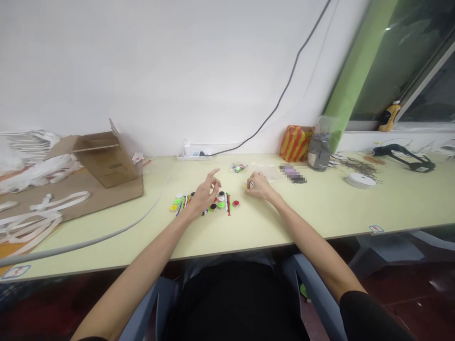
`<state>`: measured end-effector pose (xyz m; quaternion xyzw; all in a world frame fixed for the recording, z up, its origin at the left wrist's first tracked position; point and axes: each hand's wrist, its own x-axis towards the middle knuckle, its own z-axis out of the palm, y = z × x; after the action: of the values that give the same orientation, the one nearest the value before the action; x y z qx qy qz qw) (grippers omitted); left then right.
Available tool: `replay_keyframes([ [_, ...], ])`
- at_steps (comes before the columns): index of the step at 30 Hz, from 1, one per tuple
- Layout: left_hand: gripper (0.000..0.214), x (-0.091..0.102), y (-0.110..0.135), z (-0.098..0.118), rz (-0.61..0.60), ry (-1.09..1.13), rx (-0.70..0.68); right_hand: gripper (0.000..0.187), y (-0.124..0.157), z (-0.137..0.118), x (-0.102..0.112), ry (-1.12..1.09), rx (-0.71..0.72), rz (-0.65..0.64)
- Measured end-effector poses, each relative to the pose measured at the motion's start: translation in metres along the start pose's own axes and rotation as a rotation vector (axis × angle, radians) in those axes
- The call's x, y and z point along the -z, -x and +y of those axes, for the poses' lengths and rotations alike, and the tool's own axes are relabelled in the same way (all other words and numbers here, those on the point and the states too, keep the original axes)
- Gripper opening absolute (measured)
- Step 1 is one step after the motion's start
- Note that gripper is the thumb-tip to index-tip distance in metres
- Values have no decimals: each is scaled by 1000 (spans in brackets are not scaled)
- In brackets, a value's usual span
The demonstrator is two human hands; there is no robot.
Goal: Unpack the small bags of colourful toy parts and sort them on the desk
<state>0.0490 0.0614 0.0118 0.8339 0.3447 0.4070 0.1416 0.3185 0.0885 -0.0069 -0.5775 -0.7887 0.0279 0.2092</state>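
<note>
Two hands in view: the left hand is half open, fingers spread and empty, just over a loose cluster of small coloured plastic pieces; the right hand sits beside the cluster, fingers curled into a pinch, any hold too small to tell. A stray wrist or fingertip could scatter the pieces. Just beyond lies a clear bag.

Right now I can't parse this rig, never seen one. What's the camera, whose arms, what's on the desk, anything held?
There is no machine here. This single picture comes from a camera worn on a person's head, looking forward and down, so the arms are that person's own. The open left hand hangs over a cluster of small coloured discs and sticks. The right hand pinches its fingertips together; whether it holds anything is too small to tell. The pale yellow table also bears a cardboard box and a white roll of tape.
</note>
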Motion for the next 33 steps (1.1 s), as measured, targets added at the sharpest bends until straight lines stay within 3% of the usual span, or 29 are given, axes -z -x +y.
replay_keyframes([
  [8, 52, -1, 0, -4, 46, -6, -19, 21, 3, 8, 4, -11, -42, -3],
  [11, 52, -1, 0, -4, 53, -13, -27, 25, 4, 4, 8, -57, 20, 27],
  [14, 51, -1, 1, -4, 50, -21, -26, 17, 5, -7, 14, -197, 200, 45],
  [17, 46, -1, 1, -3, 20, -26, -24, 12, 8, -22, 16, -418, 409, -119],
  [21, 34, -1, 0, -2, -23, -32, -38, 13, 10, -34, 9, -568, 427, -348],
  [23, 30, -1, 0, 1, -57, -21, -39, 15, 10, -35, 7, -606, 392, -317],
  [28, 35, -4, 1, 9, -162, 70, -26, 26, 9, -41, 12, -773, 285, -36],
  [33, 29, -8, 0, 8, -139, 85, -30, 27, 9, -56, 3, -903, 287, 72],
])
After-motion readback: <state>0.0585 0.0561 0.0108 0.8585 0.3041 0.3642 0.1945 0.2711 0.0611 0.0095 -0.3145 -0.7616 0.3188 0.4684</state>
